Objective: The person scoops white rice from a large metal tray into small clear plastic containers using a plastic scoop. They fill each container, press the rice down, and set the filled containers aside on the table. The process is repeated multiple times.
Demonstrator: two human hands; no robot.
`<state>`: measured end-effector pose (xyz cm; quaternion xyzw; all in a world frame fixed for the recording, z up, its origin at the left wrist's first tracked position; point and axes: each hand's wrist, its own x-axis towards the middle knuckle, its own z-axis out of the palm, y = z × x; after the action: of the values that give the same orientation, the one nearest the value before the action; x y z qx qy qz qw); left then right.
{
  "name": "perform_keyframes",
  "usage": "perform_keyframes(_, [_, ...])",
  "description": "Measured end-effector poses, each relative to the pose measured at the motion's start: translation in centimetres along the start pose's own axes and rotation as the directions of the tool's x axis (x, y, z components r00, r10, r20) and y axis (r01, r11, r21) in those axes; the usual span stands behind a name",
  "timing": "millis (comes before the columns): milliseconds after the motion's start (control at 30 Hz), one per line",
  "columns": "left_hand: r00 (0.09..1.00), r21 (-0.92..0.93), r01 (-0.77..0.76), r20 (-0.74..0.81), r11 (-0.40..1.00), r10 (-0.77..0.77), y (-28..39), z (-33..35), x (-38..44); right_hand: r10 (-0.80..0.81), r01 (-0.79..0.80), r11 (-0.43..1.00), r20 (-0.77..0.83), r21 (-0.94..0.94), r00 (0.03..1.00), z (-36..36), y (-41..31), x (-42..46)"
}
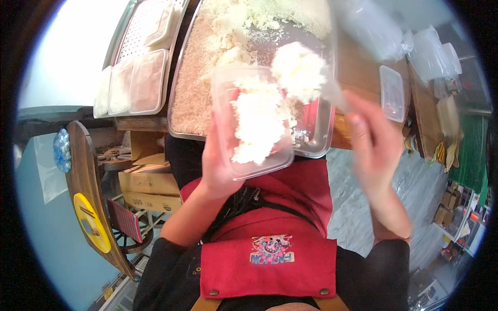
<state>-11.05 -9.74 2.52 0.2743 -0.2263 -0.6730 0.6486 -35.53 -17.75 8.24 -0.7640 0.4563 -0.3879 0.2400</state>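
My left hand (218, 171) grips a clear plastic food container (264, 167) from its left side and underneath. Inside it lies a mound of white cooked rice (258, 124). At the right, my right hand (375, 136) holds a pale rice paddle (335, 93), blurred, its blade mostly hidden under a large clump of rice (299, 72). That clump hangs at the container's upper right. Below and beyond both is a big metal tray (328, 136), spread with rice (190, 93) that looks tan at the left and whiter at the far end.
To the left, a perforated tray (134, 39) bears several filled, lidded containers (148, 83). A plastic lid or container (391, 93) lies on the wooden table (356, 66) at right. Beyond it are plastic-wrapped stacks (432, 54). Cardboard boxes (148, 186) sit below at left.
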Motion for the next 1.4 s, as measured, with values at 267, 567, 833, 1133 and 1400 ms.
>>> perform_keyframes(267, [0.997, -0.230, 0.003, -0.069, 0.973, -0.019, -1.6, -0.7, 1.9, -0.172, 0.172, 0.985, 0.062, 0.000, 0.983, 2.1, -1.7, -1.9])
perform_keyframes(567, [0.998, -0.092, -0.018, -0.060, 0.996, 0.012, 0.0, 2.5, 1.3, 0.122, -0.114, 0.944, -0.007, 0.310, 0.993, -1.6, -3.1, -2.0])
perform_keyframes(833, [0.969, -0.423, 0.217, -0.013, 0.880, -0.246, 2.9, 4.4, -1.2, 0.371, -0.136, 0.763, -0.256, 0.631, 0.892, -2.9, -0.6, -0.5])
perform_keyframes(1133, [0.936, -0.519, 0.338, 0.103, 0.785, -0.335, 2.5, 2.6, -2.5, 0.490, -0.230, 0.728, -0.255, 0.646, 0.834, -1.9, 1.4, -1.7])
perform_keyframes(1400, [0.925, -0.543, 0.377, 0.179, 0.751, -0.335, 2.5, 2.5, -2.6, 0.224, -0.013, 0.778, -0.259, 0.629, 0.940, -5.0, 1.1, -2.3])
